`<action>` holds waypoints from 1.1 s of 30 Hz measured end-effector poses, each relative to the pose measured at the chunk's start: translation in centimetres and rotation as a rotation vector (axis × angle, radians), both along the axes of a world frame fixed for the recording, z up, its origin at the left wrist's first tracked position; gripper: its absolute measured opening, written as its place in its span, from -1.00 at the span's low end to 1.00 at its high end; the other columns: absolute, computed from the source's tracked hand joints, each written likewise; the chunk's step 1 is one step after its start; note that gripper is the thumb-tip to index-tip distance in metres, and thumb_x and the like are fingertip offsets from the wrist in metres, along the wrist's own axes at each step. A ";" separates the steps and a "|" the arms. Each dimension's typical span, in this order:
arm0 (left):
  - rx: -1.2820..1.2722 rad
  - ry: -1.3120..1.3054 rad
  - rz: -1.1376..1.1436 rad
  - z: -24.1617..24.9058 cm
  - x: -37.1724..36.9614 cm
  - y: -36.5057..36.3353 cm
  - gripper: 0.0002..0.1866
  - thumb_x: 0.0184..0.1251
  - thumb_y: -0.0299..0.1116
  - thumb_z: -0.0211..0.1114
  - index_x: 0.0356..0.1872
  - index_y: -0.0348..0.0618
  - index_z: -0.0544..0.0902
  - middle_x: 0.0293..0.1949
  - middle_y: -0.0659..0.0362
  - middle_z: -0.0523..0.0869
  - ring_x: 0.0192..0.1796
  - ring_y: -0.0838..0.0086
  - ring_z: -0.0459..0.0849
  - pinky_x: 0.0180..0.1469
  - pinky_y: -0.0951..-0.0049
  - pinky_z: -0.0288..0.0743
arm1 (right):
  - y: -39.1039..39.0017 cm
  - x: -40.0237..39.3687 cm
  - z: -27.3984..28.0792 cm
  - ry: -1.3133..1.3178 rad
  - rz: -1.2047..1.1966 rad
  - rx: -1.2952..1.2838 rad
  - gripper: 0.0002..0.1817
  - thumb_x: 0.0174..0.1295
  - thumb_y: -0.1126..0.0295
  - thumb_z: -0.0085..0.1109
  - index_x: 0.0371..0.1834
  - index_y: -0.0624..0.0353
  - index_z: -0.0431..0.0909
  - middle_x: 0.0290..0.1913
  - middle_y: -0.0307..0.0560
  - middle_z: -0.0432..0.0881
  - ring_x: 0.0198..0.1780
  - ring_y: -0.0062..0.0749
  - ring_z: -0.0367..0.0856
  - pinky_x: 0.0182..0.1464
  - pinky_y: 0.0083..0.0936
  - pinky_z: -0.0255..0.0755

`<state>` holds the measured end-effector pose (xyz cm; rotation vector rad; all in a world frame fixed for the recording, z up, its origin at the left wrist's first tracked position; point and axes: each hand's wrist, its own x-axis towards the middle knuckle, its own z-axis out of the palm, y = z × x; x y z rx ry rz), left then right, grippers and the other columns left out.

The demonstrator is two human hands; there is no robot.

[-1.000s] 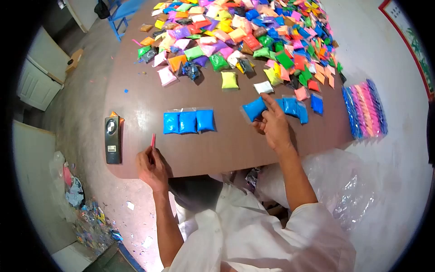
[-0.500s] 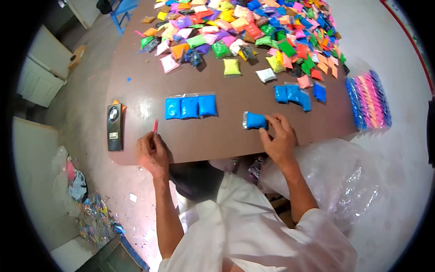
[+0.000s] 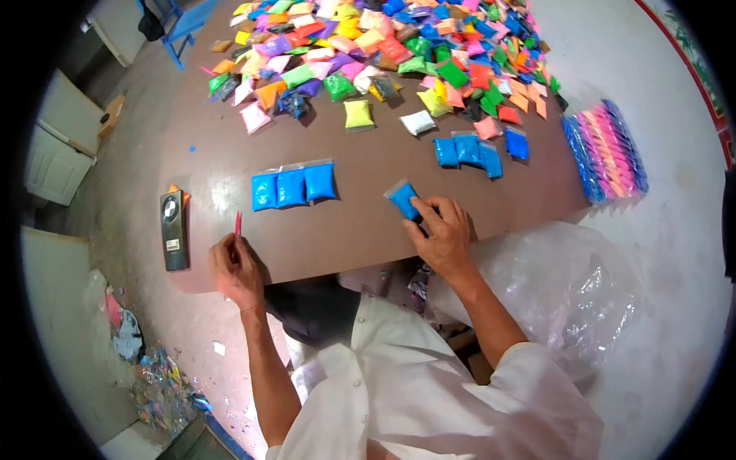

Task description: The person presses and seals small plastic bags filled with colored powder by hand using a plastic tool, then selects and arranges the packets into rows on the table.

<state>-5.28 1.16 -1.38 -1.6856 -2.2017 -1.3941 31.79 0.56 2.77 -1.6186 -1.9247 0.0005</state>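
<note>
Near the front edge of the brown table, my left hand (image 3: 236,268) is closed around a thin red stick-like piece (image 3: 238,221) that points up from the fingers. My right hand (image 3: 443,234) grips a small blue packet (image 3: 400,198) between thumb and fingers, its clear sealed end facing away from me. Between and beyond the hands lies a joined row of three blue packets (image 3: 291,188). Farther right are more joined blue packets (image 3: 469,152) and a separate darker blue packet (image 3: 517,143).
A heap of many-coloured packets (image 3: 368,47) covers the table's far side. At the left edge lies a dark handheld device (image 3: 175,232) on something orange. A stacked bundle of blue, pink and peach packets (image 3: 606,153) sits at the right, above a large clear plastic bag (image 3: 548,284).
My right hand has turned the blue packet from lying sideways to slanting away from me. The left hand still holds the red piece. The whole view has shifted slightly.
</note>
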 end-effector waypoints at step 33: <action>0.020 0.022 -0.021 -0.2 -0.1 0.0 -0.88 0.56 -0.44 0.40 -0.06 -0.28 0.74 -0.19 0.06 0.75 -0.25 0.34 0.67 -0.18 0.36 0.56 | 0.3 8.1 -1.9 -0.026 -0.253 0.098 -0.62 0.24 0.46 0.40 0.15 0.15 0.80 0.17 -0.09 0.70 0.09 -0.16 0.69 0.22 -0.19 0.51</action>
